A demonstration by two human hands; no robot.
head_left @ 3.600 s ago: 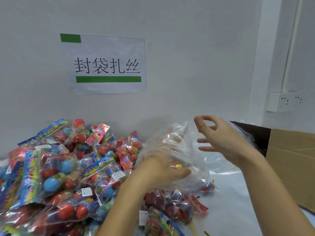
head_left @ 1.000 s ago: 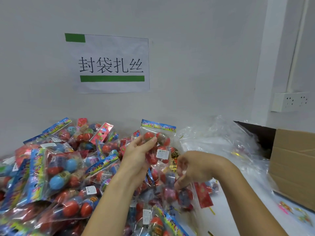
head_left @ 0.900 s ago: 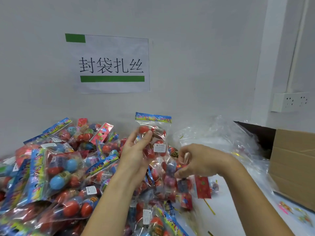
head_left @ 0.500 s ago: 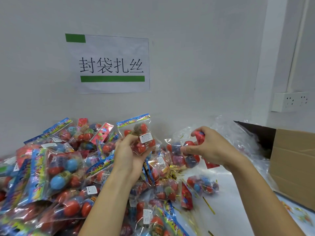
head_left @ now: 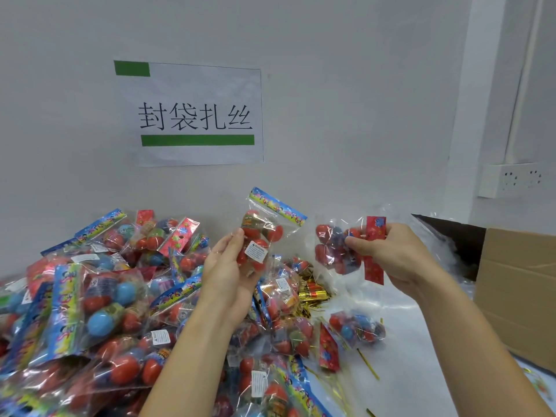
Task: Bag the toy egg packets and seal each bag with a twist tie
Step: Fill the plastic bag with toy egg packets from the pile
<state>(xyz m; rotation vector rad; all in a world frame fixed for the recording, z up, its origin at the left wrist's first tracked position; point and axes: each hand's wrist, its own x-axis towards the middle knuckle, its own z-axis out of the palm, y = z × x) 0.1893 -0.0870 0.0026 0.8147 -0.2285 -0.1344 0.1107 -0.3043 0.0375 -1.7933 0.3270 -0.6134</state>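
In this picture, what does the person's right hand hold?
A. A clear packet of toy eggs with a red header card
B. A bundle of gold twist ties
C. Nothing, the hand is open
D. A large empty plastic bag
A: the right hand pinches a clear packet of red and blue toy eggs with a red header card, raised above the white table.

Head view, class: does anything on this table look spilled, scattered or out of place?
Yes. Gold twist ties lie strewn loose on the white table, single strands straying among the heaped toy egg packets. Nothing looks damaged.
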